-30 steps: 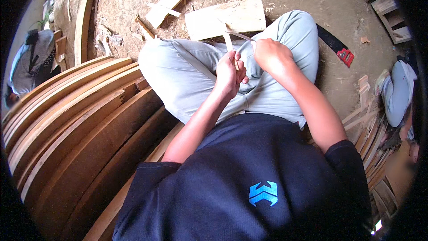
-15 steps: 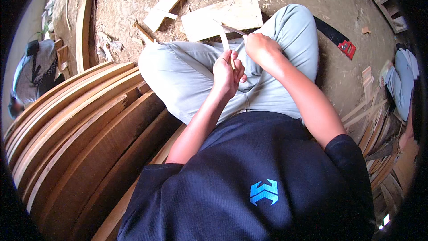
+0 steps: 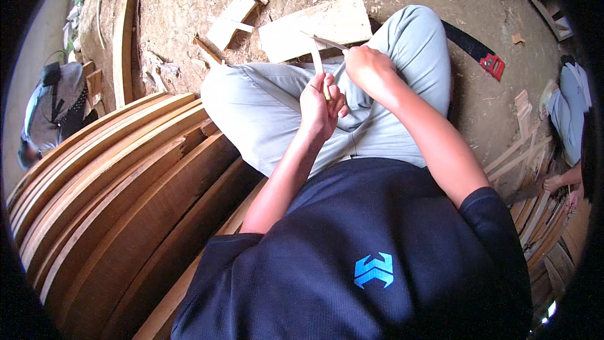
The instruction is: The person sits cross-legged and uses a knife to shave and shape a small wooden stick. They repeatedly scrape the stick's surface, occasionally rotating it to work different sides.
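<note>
My left hand [image 3: 322,106] is closed round a thin, pale wooden strip [image 3: 317,60] that points away from me over my lap. In my right hand [image 3: 369,68], the fingers are wrapped round the handle of a knife, which they hide. The knife's narrow blade [image 3: 328,42] reaches left and crosses the strip near its far end. Just beyond both hands lies a flat, pale board [image 3: 316,28] on the ground in front of my crossed legs.
Long planks [image 3: 119,182] are stacked at my left. A handsaw [image 3: 475,50] with a red handle rests beyond my right knee. Small wood blocks [image 3: 231,20] and shavings lie ahead on the dirt. Another person [image 3: 565,113] sits at the right among wood strips [image 3: 522,145]; one more person [image 3: 55,107] is at far left.
The view has shifted slightly, so the surroundings sit a little differently. Both hands keep almost the same pose, with blade and strip still crossed.
</note>
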